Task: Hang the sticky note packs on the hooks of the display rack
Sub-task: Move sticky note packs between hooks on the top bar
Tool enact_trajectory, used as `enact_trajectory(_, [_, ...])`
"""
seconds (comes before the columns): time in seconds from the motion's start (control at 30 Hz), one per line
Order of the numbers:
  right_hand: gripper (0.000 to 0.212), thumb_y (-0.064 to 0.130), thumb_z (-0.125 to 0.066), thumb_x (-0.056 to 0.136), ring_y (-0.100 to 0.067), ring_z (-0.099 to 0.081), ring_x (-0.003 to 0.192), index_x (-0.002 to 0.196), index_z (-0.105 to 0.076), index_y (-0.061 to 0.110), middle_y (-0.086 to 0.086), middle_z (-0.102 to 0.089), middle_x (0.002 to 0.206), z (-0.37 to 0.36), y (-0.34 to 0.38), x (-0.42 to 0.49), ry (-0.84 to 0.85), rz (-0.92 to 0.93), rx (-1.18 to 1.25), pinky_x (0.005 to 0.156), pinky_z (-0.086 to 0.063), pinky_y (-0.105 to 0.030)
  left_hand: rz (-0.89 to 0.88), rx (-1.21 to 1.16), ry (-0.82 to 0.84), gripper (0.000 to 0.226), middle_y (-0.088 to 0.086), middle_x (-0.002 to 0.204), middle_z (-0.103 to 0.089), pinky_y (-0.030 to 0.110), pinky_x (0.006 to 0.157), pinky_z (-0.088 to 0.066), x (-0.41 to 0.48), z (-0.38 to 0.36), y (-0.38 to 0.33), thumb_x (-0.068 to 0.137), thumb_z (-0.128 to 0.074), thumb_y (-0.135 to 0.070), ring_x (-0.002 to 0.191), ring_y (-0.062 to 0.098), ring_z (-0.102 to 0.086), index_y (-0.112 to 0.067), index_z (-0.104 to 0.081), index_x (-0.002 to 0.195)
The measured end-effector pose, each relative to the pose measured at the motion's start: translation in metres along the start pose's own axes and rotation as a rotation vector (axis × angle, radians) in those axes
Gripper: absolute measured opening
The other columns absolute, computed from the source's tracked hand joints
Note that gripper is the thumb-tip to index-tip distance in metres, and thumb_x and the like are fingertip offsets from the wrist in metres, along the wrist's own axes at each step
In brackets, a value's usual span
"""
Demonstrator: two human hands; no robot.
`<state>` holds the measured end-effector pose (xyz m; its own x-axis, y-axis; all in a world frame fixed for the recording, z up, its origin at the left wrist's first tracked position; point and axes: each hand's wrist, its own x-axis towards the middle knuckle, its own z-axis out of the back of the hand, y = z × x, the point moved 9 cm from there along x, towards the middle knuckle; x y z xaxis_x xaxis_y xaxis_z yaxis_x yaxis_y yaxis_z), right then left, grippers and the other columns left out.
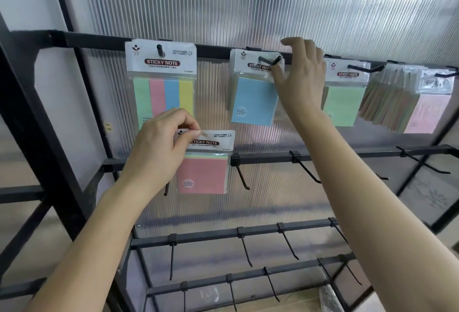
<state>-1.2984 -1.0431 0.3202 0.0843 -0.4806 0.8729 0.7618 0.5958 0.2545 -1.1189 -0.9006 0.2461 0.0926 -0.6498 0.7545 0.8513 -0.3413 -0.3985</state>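
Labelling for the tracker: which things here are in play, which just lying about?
In play: left hand pinching pink pack; right hand at the hook holding blue pack; empty hooks.
Lying about: striped pack, green pack (already hung); back panel.

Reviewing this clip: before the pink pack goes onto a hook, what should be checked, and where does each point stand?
1. Left hand grip on the pink pack: pinches its header card, ok.
2. Hang hole uncovered: ok.
3. Bare hook beside the pack on the second rail: ok.
4. Hole lined up with that hook: not ok.
5. Right hand out of the way, up by the blue pack: ok.
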Motion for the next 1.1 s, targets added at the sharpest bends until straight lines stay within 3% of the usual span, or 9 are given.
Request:
enact_trajectory(0.23, [0.059,0.017,-0.058,0.084,-0.032,-0.031,0.135,0.140,-0.039,0.012,-0.013,-0.037,0.145,0.004,-0.006,-0.065,0.148,0.050,0.046,0.107,-0.024,-0.044,-0.021,-0.050,0.062,0.013,-0.019,0.074,-0.049,0.004,0.061,-0.031,-0.009,-0.016,-0.001,0.084,-0.063,-0.002,0.068,-0.017,-0.044,-0.011,-0.057,0.076])
enact_trajectory(0.43, [0.058,0.018,-0.057,0.088,-0.031,-0.024,0.139,0.142,-0.036,0.015,-0.011,-0.034,0.148,0.027,-0.025,-0.115,0.234,0.043,-0.056,0.110,-0.019,-0.044,-0.070,-0.116,0.135,0.018,-0.018,0.073,-0.050,0.005,0.060,-0.031,-0.015,-0.045,-0.019,0.083,-0.063,-0.002,0.066,-0.015,-0.046,-0.015,-0.054,0.075])
enact_trajectory(0.73, [0.054,0.024,-0.052,0.088,-0.032,-0.031,0.135,0.139,-0.041,0.015,-0.013,-0.039,0.145,0.077,-0.093,-0.135,0.246,-0.008,-0.150,0.110,-0.022,-0.048,-0.100,-0.166,0.210,0.013,-0.017,0.074,-0.052,0.003,0.062,-0.032,-0.010,-0.100,-0.083,0.084,-0.062,-0.003,0.069,-0.018,-0.046,-0.012,-0.057,0.076])
enact_trajectory(1.1, [0.052,0.024,-0.051,0.086,-0.032,-0.032,0.135,0.137,-0.044,0.014,-0.012,-0.042,0.142,0.152,-0.202,-0.119,0.255,0.079,-0.114,0.109,-0.022,-0.045,-0.038,-0.163,0.105,0.013,-0.019,0.076,-0.052,0.001,0.063,-0.032,0.008,-0.177,-0.188,0.085,-0.062,-0.005,0.071,-0.019,-0.046,-0.015,-0.057,0.077])
